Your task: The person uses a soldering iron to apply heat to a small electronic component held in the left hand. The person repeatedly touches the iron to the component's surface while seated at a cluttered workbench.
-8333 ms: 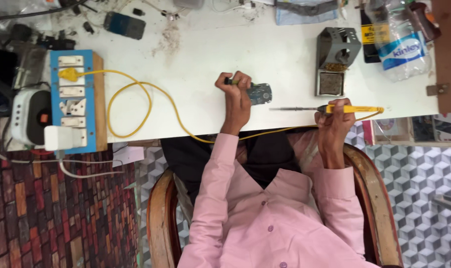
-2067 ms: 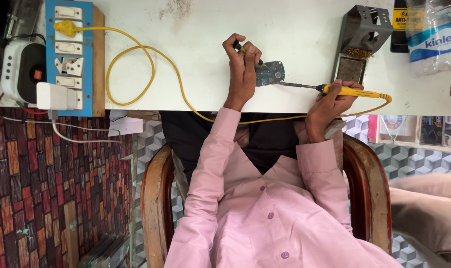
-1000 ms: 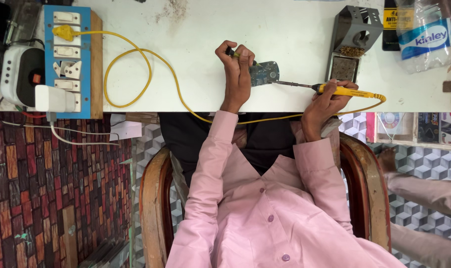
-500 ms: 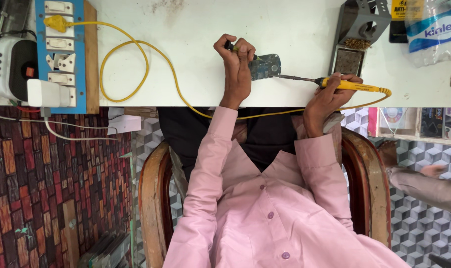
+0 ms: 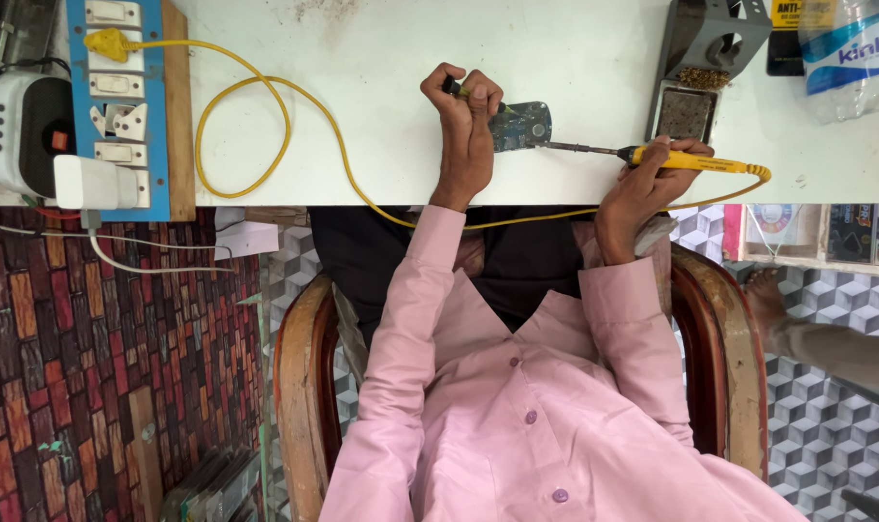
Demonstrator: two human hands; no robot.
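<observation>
A: Where are my hands?

B: Your left hand (image 5: 466, 126) is closed around a thin dark tool beside the small circuit board (image 5: 519, 125). Your right hand (image 5: 642, 184) is clamped on the yellow soldering iron (image 5: 686, 160), tip touching the board.

A: Room to move?

B: The board lies near the white bench (image 5: 381, 155) front edge; bare surface stretches left toward the yellow cable (image 5: 265, 106).

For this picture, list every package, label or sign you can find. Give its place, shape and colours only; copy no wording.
Plastic bottle: top right on the white table, clear, with a blue and white label band.
Yellow label: top edge, left of the bottle, rectangular, on a black item.
Colourful packets: right edge, below the table, mostly hidden.
No screens show.
</observation>
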